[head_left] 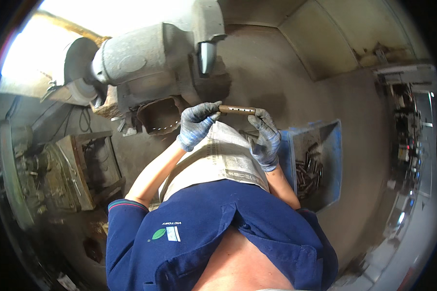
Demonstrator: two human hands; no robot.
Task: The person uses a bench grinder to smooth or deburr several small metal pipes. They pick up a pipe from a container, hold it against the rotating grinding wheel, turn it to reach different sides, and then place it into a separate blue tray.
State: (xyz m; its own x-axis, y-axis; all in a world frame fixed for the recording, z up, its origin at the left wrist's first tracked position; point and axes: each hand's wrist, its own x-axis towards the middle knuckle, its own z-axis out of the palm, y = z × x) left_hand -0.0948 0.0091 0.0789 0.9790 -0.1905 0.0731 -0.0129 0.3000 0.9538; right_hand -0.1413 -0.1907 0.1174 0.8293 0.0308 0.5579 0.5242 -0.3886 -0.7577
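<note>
Gripping a brown metal bar [237,110] level, your gloved left hand [197,123] and right hand [265,138] pinch its ends near the grey grinder [145,58]; blue bin [332,145] right.

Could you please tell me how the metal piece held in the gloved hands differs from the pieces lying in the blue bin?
The held metal piece is a single brownish bar, lifted level between the left hand and right hand; the pieces in the blue bin are many, heaped at mixed angles. The held piece shows a row of small pale spots along its side; any such marks on the darker binned pieces are too small to tell. Both look like short, slim metal parts.
</note>
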